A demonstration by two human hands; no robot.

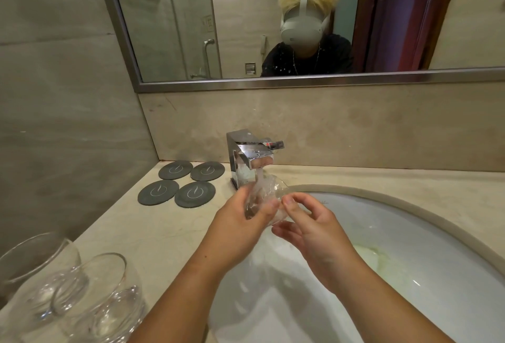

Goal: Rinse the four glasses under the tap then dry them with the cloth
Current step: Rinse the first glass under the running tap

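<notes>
Glass (270, 192) is tipped under the tap (252, 156), and water (259, 178) runs onto it. The left hand (240, 222) wraps its fingers round the glass. The right hand (311, 225) pinches the rim with thumb and fingers. Both hands are over the white sink (410, 222). Four dark round coasters (176, 169) lie on the counter (153, 233), left of the tap. At the near left of the counter stand two more glasses (103, 288), close together.
</notes>
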